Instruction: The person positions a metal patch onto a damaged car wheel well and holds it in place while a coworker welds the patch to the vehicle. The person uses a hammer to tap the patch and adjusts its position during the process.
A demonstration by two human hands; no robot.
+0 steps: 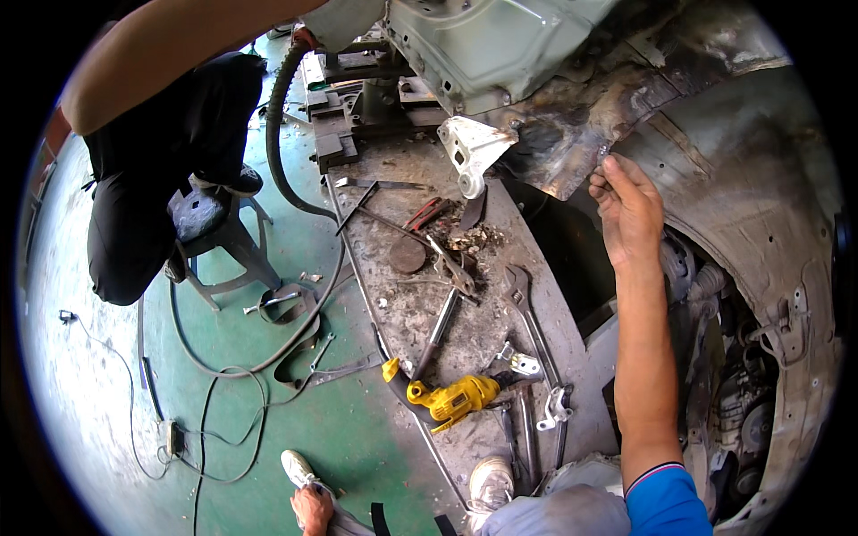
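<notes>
Green floor [366, 438]; rusty panel [565, 163] up-left of right hand [628, 207], edge pinched in nearly closed grip.

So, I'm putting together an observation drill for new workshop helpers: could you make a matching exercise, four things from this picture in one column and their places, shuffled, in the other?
Column one
1. Yellow-and-black power tool
2. Grey plastic stool
3. The wearer's bare right hand
4. The wearer's bare left hand

Column two
A. Raised, fingertips at the edge of scorched brown sheet metal
B. Low, near a white shoe
C. Lying on the stained grey platform
D. Standing on the green floor

Right pairs: 1-C, 2-D, 3-A, 4-B.
</notes>
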